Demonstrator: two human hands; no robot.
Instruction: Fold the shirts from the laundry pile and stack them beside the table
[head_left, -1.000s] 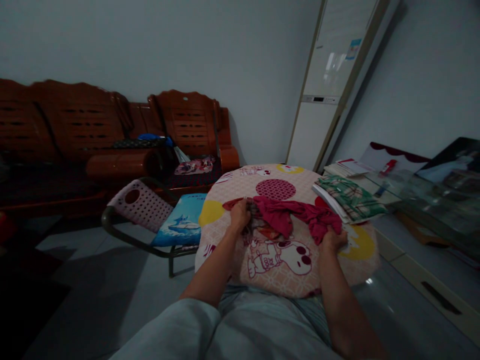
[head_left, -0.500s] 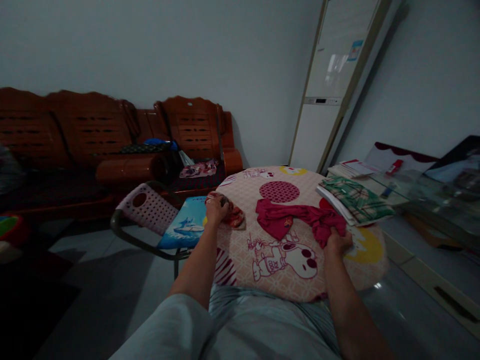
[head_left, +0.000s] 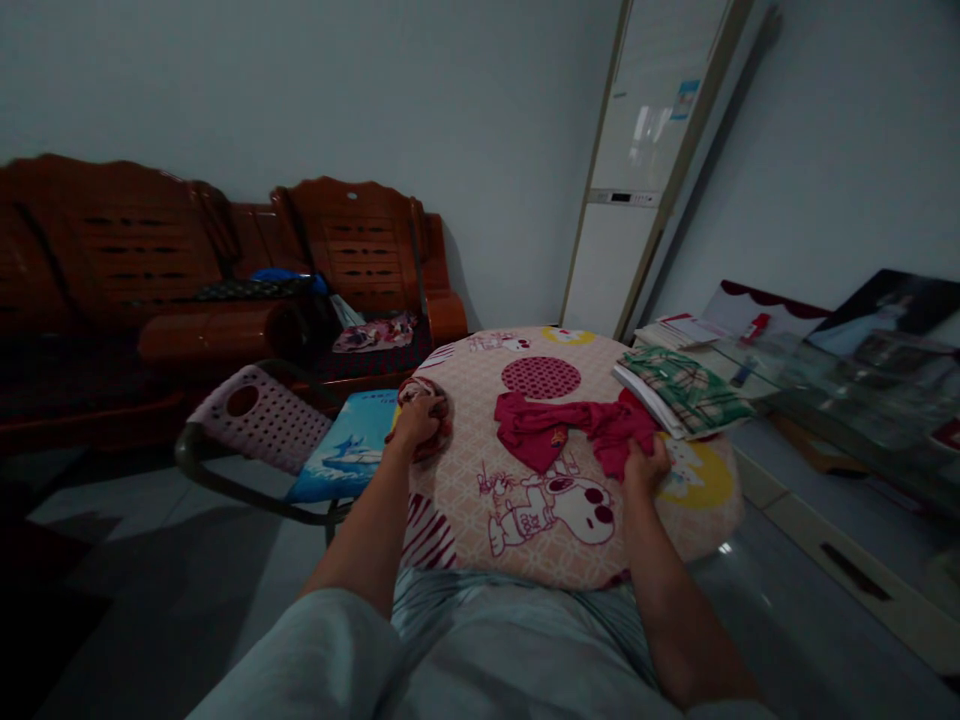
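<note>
My left hand is closed on a red patterned cloth, bunched at the left edge of the round table. My right hand grips the right end of a magenta garment; its fingers are partly hidden by the fabric. The garment lies crumpled across the table's middle, its left part flatter and hanging in a point toward me. Under both is a pink tablecloth printed with cartoon dogs.
A green plaid cloth lies on white papers at the table's right. On the left, a folding chair holds a blue picture book. Beyond stand wooden sofas, a tall air conditioner and a glass-topped cabinet.
The red cloth has been gathered into a more compact bundle under my left hand. My right hand stays on the magenta garment's end. The whole view has shifted a little to the right.
</note>
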